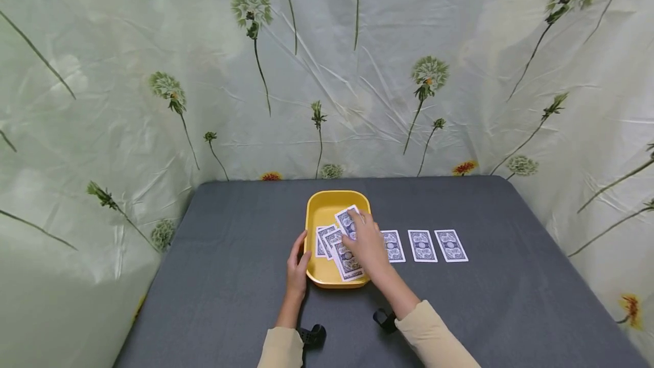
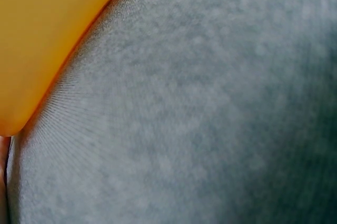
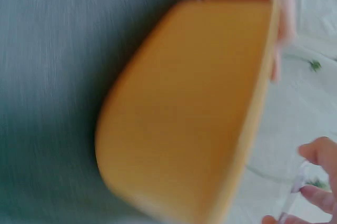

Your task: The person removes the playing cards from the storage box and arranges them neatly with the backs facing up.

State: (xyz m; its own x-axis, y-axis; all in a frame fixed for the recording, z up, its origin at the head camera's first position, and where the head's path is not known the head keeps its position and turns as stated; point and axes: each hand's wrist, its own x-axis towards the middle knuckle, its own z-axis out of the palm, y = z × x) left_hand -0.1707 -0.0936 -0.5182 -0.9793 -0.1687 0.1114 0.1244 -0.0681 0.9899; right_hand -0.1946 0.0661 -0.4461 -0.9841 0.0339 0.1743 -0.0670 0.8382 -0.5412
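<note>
A yellow tray [image 1: 319, 203] stands on the dark grey table, with several blue-backed playing cards [image 1: 348, 263] lying face down and overlapping inside. My left hand [image 1: 296, 266] holds the tray's left side, its thumb at the rim and its fingers along the outer wall. Over the tray, my right hand [image 1: 369, 243] pinches a playing card [image 1: 346, 223] between thumb and fingers, blue back up. The thin edge of that card [image 3: 290, 197] shows between the fingertips in the right wrist view. The left wrist view catches only the tray's outer wall [image 2: 47, 29] and tablecloth.
To the right of the tray, three playing cards lie face down in a row: a near one [image 1: 394, 246] partly behind my right hand, a middle one [image 1: 422, 246] and a far one [image 1: 452, 246]. A flower-printed curtain [image 1: 357, 72] hangs behind the table [image 1: 230, 231].
</note>
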